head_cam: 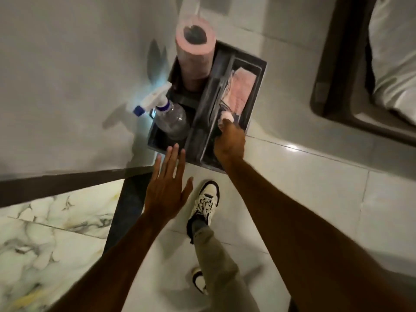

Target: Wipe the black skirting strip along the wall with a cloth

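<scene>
Right hand (pixel 229 140) reaches into the caddy's (pixel 256 86) right compartment, fingers pinched on a pink cloth (pixel 225 117), evidently to fetch it for wiping. Left hand (pixel 167 188) hovers flat and spread, empty, just short of the caddy's near edge. Black skirting strip (pixel 63 184) runs along the wall at lower left, not yet touched. Spray bottle (pixel 166 115) and pink roll (pixel 194 55) stand in the left compartments.

A person seen from above has both forearms bare, with no sleeves, watch or rings visible. They wear light khaki trousers (pixel 216 266). Their cream lace-up sneakers (pixel 206 202) have dark trim and dark socks.
</scene>
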{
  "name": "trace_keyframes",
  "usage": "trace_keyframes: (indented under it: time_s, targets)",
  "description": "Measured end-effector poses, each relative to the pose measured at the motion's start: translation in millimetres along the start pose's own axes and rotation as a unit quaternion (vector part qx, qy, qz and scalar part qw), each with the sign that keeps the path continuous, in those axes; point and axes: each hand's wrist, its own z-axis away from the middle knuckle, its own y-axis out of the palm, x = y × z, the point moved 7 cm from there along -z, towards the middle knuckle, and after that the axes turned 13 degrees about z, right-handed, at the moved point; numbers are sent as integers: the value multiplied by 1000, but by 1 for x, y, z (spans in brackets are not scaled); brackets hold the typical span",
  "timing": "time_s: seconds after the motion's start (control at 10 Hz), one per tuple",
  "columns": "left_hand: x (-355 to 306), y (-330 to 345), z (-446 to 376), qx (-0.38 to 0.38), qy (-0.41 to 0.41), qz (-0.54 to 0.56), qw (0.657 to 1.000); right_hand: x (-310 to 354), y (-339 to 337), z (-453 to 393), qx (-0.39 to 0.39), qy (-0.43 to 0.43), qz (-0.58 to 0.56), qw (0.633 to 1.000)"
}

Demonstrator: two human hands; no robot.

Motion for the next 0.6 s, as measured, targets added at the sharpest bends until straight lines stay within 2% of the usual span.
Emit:
trace_keyframes:
  time_s: [0.1,0.3,0.4,0.5,0.6]
  targets:
    - [18,24,-21,7,-5,-12,1000,-6,35,-29,-8,-23,58,998]
    - [31,40,-25,-9,4,-40,999,-23,106,-37,150,-47,85,984]
    - [22,29,-18,18,-5,-64,998,-19,88,-22,138,-55,51,987]
    - [0,-17,-10,2,-27,-60,998,-8,34,-1,81,-95,40,991]
    - [-48,-85,29,-53,-35,-39,997,2,-58,49,-3,-132,-26,991]
